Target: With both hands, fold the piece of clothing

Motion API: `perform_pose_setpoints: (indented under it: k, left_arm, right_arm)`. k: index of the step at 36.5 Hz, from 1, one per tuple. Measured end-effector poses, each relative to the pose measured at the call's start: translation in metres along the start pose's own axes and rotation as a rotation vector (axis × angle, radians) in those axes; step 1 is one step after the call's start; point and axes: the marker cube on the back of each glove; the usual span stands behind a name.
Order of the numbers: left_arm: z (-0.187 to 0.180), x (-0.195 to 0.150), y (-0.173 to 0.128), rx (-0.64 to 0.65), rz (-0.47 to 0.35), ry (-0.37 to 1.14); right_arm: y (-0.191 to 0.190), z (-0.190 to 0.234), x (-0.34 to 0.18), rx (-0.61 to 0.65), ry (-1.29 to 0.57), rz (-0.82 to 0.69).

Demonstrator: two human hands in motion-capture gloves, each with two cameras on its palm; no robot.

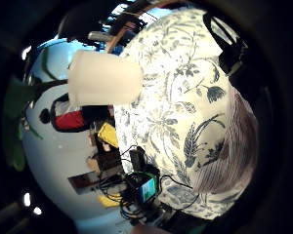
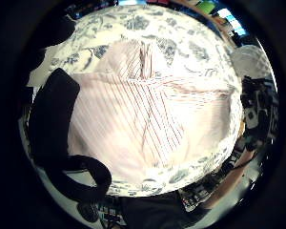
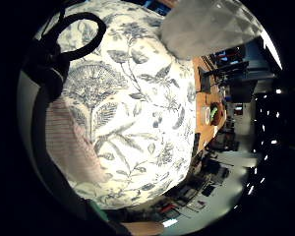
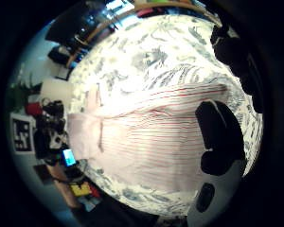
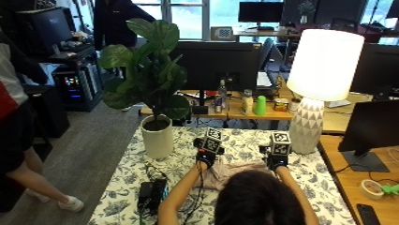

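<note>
A pale pink shirt with thin red stripes (image 5: 237, 168) lies spread flat on the floral tablecloth (image 5: 124, 187), and the person's head hides its near part. My left hand (image 5: 207, 158) is over the shirt's far left edge and my right hand (image 5: 276, 161) over its far right edge. The left thumb side palm view shows the whole shirt (image 2: 148, 124) lying flat, with the left hand (image 2: 50, 119) beside it and no cloth in its fingers. In the right thumb side palm view the shirt (image 4: 151, 137) lies under the right hand (image 4: 217, 135), which also holds nothing.
A white lamp (image 5: 318, 84) stands at the table's far right, close to my right hand. A potted plant (image 5: 157, 136) stands at the far left. A black device with cables (image 5: 150, 192) lies on the cloth to the left. A wooden desk with monitors adjoins on the right.
</note>
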Motion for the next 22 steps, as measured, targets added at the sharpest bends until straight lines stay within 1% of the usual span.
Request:
perform_pose_setpoints:
  k: [2, 3, 5, 6, 8, 9, 11, 13, 15, 18, 22]
  left_arm:
    - [-0.012, 0.004, 0.009, 0.046, 0.161, 0.153]
    - [-0.018, 0.006, 0.013, 0.076, 0.223, 0.227]
    - [-0.025, 0.010, 0.020, 0.094, 0.291, 0.324]
    - [-0.023, 0.015, 0.020, 0.080, 0.310, 0.352]
    - [-0.013, 0.027, 0.018, 0.030, 0.345, 0.381]
    - [-0.010, 0.031, 0.021, 0.009, 0.357, 0.387]
    - [-0.011, 0.029, 0.042, -0.019, 0.369, 0.386]
    - [-0.011, 0.025, 0.068, -0.086, 0.388, 0.374]
    - [-0.002, 0.028, 0.082, -0.171, 0.401, 0.352]
    - [0.022, 0.036, 0.085, -0.261, 0.379, 0.313]
    - [0.056, 0.053, 0.085, -0.399, 0.366, 0.336]
  right_arm:
    - [0.003, -0.010, 0.009, 0.016, 0.006, 0.023]
    - [0.004, -0.015, 0.014, 0.028, 0.015, 0.033]
    - [0.009, -0.024, 0.019, 0.031, 0.016, 0.040]
    - [0.015, -0.028, 0.020, -0.001, 0.004, 0.041]
    - [0.036, -0.031, 0.021, -0.134, -0.029, 0.060]
    - [0.046, -0.031, 0.022, -0.203, -0.044, 0.081]
    - [0.061, -0.028, 0.024, -0.291, -0.063, 0.131]
    - [0.068, -0.020, 0.024, -0.330, -0.078, 0.160]
    - [0.072, -0.011, 0.023, -0.358, -0.086, 0.163]
    - [0.073, 0.009, 0.019, -0.378, -0.066, 0.172]
    - [0.072, 0.039, 0.012, -0.440, -0.042, 0.207]
